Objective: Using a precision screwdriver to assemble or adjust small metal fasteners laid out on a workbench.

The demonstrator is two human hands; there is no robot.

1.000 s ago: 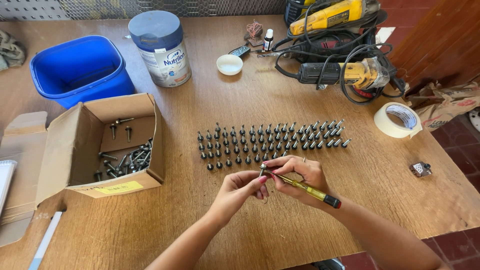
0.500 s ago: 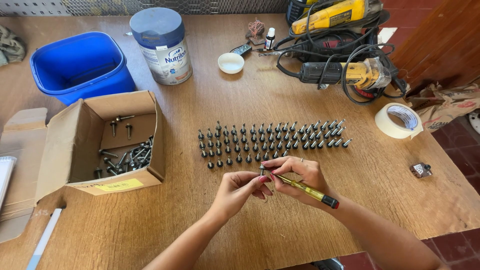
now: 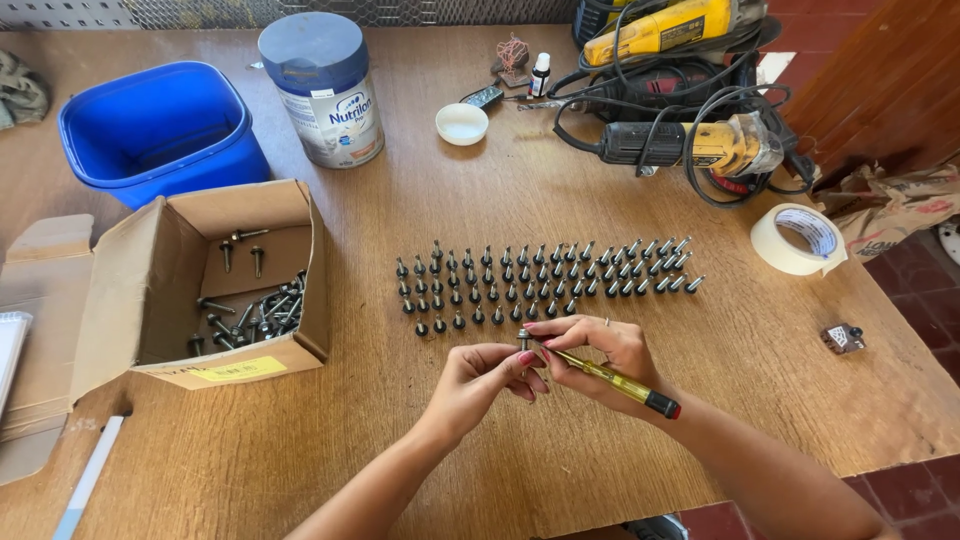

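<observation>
- Nearest, a small screw (image 3: 524, 341) is being pinched between the fingers of the left hand (image 3: 478, 385), just above the desk (image 3: 400, 450).
- Beside it, a yellow-handled screwdriver (image 3: 612, 378) is being clasped by the right hand (image 3: 600, 355), its fingers closed round the shaft, tip at the screw.
- Being tiny, light, hard and probably slippery, the screw is best gripped by its head.
- Farther off, rows of screws (image 3: 540, 280) are being kept upright; a cardboard box (image 3: 215, 290) is lying to the left.

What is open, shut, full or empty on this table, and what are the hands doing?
cardboard box: open, loose screws inside
blue tub: open, looks empty
tin: lid on
rows of screws: standing on the table
left hand: pinching a screw
right hand: holding a yellow screwdriver
tape roll: lying flat
</observation>
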